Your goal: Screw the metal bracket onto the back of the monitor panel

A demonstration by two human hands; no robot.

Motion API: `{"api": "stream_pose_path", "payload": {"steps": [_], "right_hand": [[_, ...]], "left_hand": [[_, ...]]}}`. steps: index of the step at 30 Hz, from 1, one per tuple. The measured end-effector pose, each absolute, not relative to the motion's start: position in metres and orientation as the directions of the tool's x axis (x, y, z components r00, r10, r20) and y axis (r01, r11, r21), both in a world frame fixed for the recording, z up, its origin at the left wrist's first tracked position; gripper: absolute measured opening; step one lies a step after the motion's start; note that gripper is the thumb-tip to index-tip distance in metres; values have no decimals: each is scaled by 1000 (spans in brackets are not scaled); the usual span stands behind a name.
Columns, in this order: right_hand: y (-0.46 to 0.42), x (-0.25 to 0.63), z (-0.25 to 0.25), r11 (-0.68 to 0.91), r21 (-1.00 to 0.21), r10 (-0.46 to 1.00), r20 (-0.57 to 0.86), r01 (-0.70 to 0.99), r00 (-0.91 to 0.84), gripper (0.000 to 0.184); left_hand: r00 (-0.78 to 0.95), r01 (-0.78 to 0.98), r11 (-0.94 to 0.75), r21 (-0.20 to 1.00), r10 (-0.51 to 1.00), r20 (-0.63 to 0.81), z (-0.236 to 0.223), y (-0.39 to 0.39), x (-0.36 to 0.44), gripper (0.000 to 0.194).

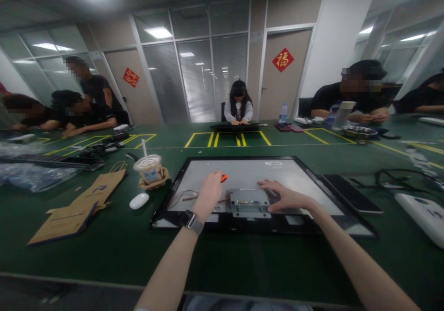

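A large flat display panel (301, 172) with a black frame and a pale grey back lies before me on the green table. Fixed near its front edge is a metal bracket box (249, 201) with connector ports, and thin wires (183, 194) run out to its left. My left hand (210, 188), a watch on its wrist, is closed on a small orange tool (225, 178) above the panel; only the orange end shows, so its kind is unclear. My right hand (282, 195) has its fingers spread beside the right end of the box, thumb near the corner.
Left of the panel are a lidded drink cup (150, 168), a white mouse (139, 201) and a brown paper bag (81, 209). To the right lie a black slab-like device (351, 193), cables and a white device (421, 216). Several people sit around the table.
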State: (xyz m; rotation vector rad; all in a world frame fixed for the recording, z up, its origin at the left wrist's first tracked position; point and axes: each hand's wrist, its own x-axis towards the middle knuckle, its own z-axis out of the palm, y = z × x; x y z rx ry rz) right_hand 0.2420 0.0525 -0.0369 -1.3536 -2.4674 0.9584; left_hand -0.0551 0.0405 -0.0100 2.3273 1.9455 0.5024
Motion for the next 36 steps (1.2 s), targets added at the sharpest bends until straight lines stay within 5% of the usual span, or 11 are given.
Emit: {"api": "stream_pose_path", "payload": {"steps": [11, 16, 20, 26, 36], "right_hand": [[47, 237, -41, 344, -665, 847, -85, 663, -525, 82], [41, 236, -37, 329, -669, 856, -86, 666, -510, 78], [39, 237, -38, 328, -683, 862, -65, 652, -502, 77], [37, 235, -40, 336, -696, 871, -26, 634, -490, 76], [39, 237, -37, 347, -689, 909, 81, 637, -408, 70]], "left_hand": [[126, 977, -140, 159, 987, 95, -21, 50, -87, 21], [299, 847, -359, 392, 932, 207, -18, 41, -79, 43], [511, 671, -475, 569, 852, 109, -11, 33, -75, 76], [543, 648, -424, 633, 839, 6, -17, 33, -75, 85], [533, 606, -500, 619, 833, 150, -25, 43, -73, 81]]}}
